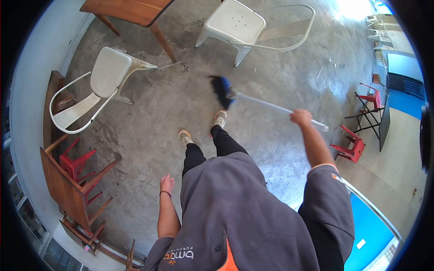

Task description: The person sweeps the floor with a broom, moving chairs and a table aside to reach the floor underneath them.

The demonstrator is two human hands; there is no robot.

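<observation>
Left white chair point(108, 72), far white chair point(237, 22) on concrete floor point(181, 99); wooden table point(131, 9) beyond; red stool point(355, 147) right.

We have 1 view, worn on the head: it faces forward and steeply down over the grey sweatshirt point(244, 212), close below us, to the concrete floor point(172, 104) farther off, the broom point(271, 105) near centre.

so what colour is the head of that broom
Blue and black bristles on the broom, held by the right hand; head view shows it best.
</observation>
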